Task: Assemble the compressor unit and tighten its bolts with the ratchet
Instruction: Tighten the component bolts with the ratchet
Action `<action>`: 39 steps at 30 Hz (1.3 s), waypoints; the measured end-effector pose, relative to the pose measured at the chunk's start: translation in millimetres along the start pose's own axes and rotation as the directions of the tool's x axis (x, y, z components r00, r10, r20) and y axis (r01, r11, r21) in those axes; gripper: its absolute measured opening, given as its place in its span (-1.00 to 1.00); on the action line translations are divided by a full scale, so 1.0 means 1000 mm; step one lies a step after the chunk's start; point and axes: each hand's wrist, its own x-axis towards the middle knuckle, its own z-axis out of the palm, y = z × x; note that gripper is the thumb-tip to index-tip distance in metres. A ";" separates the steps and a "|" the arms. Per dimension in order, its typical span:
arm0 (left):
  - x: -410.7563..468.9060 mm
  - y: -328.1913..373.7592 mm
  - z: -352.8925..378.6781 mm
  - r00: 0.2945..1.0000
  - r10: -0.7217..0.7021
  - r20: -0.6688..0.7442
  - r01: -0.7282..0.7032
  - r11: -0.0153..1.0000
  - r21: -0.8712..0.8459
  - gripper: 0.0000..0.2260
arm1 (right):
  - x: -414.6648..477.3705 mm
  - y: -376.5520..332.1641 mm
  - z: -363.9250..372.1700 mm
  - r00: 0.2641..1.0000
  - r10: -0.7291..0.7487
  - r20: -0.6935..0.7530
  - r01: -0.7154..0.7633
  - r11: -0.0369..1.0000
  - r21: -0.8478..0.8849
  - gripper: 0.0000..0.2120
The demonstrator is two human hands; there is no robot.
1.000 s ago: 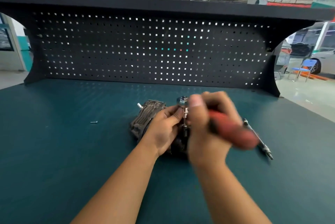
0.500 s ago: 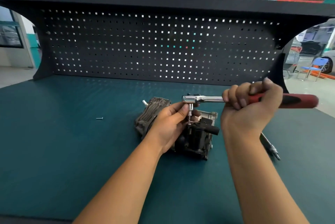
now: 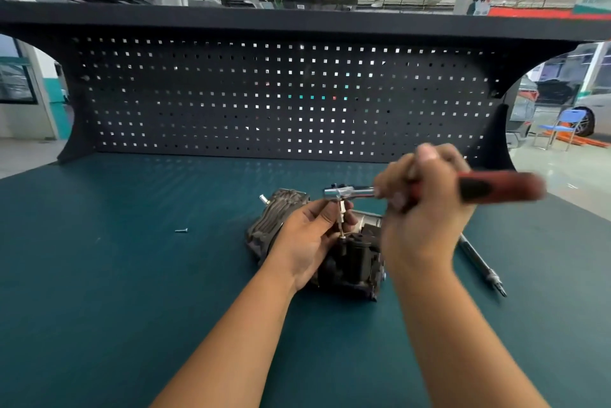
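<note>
R hand (image 3: 426, 209) wrapped round ratchet (image 3: 429, 191) grip, L hand (image 3: 310, 235) pinching socket ext (image 3: 340, 214) on compressor (image 3: 357, 259), worktop (image 3: 115, 275).

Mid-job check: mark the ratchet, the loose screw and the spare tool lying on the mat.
ratchet (image 3: 351, 191), head view, on the chrome neck just behind its head.
loose screw (image 3: 181, 230), head view, on the middle of its shank.
spare tool (image 3: 477, 264), head view, midway along its dark shaft.
</note>
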 end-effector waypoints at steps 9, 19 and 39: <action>-0.001 0.001 0.001 0.999 -0.022 0.032 0.020 0.999 0.036 -0.80 | 0.040 0.015 -0.031 0.883 0.451 -0.128 -0.318 0.777 0.543 -0.75; -0.008 0.007 0.006 0.999 -0.007 0.043 0.004 0.998 0.069 -0.78 | -0.025 -0.005 0.012 0.948 -0.225 -0.223 0.231 0.973 -0.001 -0.80; 0.006 0.043 -0.048 0.797 0.577 -0.176 -0.067 0.374 0.925 -0.87 | 0.066 0.039 -0.118 0.684 0.692 -0.230 -0.060 0.367 0.928 -0.69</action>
